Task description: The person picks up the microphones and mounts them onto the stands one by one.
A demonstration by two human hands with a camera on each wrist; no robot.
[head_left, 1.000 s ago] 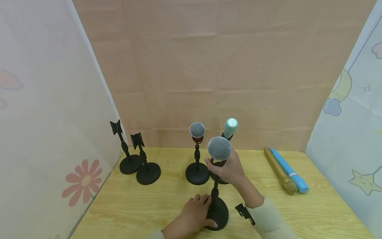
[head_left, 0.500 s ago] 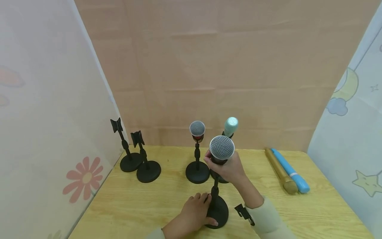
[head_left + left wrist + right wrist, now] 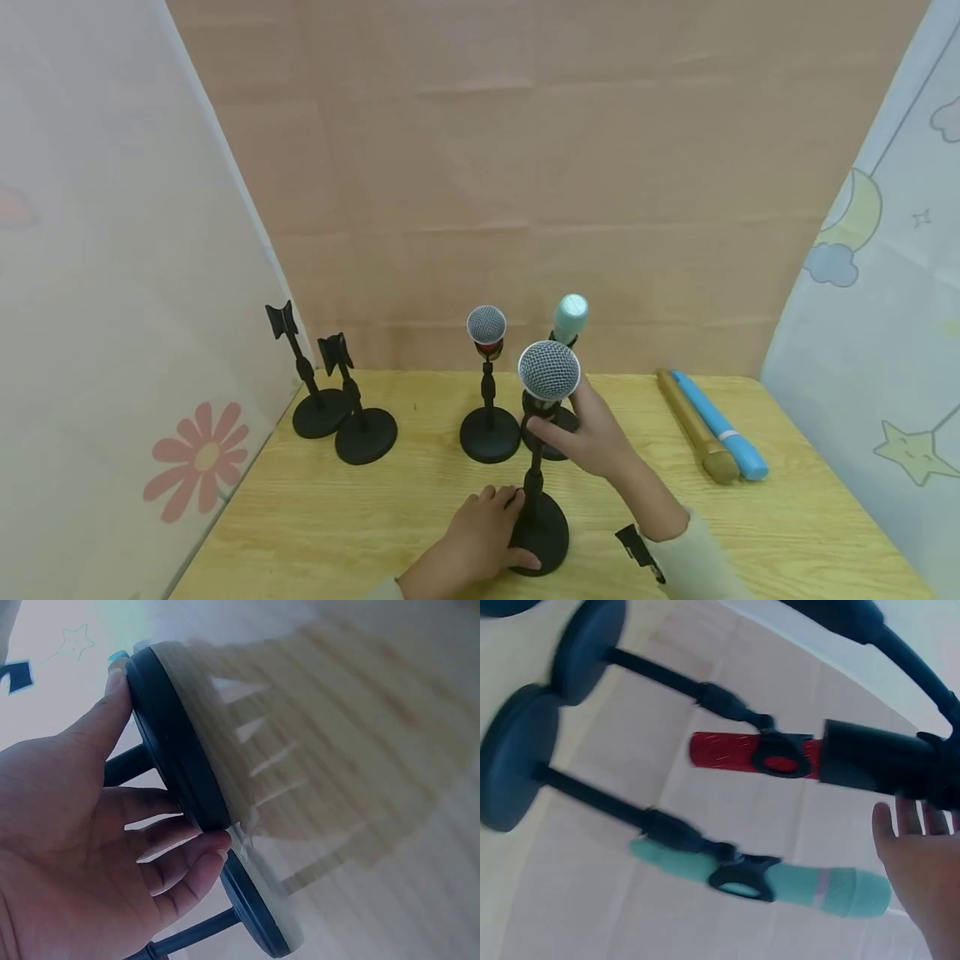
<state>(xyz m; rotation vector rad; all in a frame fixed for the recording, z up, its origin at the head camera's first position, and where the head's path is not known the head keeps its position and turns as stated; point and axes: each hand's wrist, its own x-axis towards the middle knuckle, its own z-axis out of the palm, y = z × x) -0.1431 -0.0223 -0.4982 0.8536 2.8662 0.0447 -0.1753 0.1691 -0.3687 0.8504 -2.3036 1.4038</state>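
Wooden table (image 3: pixel 675 533): left grip (image 3: pixel 477 533) clasps stand (image 3: pixel 546 535); microphone (image 3: pixel 549 372) partly hides right grip (image 3: pixel 597 435), hold unclear.

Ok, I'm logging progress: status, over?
Left hand holding front stand's base. Right hand open beside black microphone, contact unclear. Microphone atop that stand. Teal microphone behind.

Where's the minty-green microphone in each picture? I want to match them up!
Head view: the minty-green microphone peeks out right of centre, behind the nearest silver-topped microphone.
Left wrist view: can't tell; only a tiny greenish bit shows by the thumb tip of the left hand.
Right wrist view: it stretches across the bottom middle, below the red microphone.
Shared landmark: round black stand bases, in all three.
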